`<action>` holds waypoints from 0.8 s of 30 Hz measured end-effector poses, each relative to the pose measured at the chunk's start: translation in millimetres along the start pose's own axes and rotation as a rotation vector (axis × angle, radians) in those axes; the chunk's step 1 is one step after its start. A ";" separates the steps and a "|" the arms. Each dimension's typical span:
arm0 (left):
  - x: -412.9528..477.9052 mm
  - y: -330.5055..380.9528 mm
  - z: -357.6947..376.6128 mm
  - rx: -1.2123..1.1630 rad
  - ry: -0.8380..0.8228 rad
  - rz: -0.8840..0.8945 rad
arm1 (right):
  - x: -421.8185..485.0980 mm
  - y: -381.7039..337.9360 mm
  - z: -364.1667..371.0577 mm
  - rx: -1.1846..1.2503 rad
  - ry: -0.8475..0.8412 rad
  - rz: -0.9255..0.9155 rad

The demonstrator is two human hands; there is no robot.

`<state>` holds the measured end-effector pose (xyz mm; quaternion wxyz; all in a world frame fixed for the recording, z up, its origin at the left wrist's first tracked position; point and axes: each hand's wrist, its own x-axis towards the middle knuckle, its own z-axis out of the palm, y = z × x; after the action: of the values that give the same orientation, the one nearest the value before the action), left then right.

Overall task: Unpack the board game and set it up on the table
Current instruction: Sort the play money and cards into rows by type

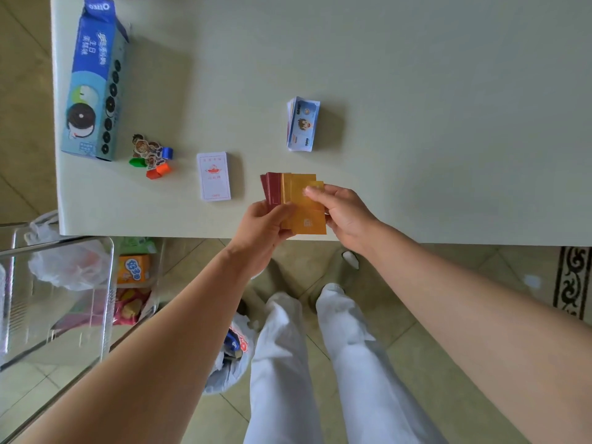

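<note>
A fan of red and orange-gold game cards point(296, 200) hovers over the table's near edge. My left hand point(267, 224) grips the fan from below. My right hand point(341, 209) pinches the top orange card at its right side. On the pale table point(416, 91) lie a white card deck point(214, 176), a stack of blue play money point(302, 124) and a small heap of character pawns with coloured bases point(150, 155).
A blue Oreo carton point(94, 78) lies at the table's left end. Left of me stands a clear plastic cart point(64, 299) with snack packs and a plastic bag. A bag point(230, 357) sits on the tiled floor by my legs. A patterned rug point(573, 280) borders the right.
</note>
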<state>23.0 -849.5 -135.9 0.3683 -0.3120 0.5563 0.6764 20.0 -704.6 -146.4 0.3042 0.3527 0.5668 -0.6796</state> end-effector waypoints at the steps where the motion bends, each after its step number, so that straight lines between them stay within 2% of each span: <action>1: 0.2 -1.1 2.4 0.021 0.010 0.003 | 0.2 1.3 -2.3 0.019 0.011 0.003; 5: 0.7 -4.1 11.3 0.048 0.038 0.011 | -1.9 5.0 -9.5 0.037 0.027 -0.009; 11: -2.1 -1.3 24.3 -0.102 -0.029 -0.080 | -3.9 5.3 -24.6 0.065 0.027 -0.015; 24: 2.6 -2.4 44.7 0.009 0.054 0.030 | -6.2 1.5 -45.0 0.111 0.011 0.006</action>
<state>23.2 -804.9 -131.0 0.3445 -0.3201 0.5738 0.6705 30.8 -660.4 -147.1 0.2832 0.3746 0.5288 -0.7070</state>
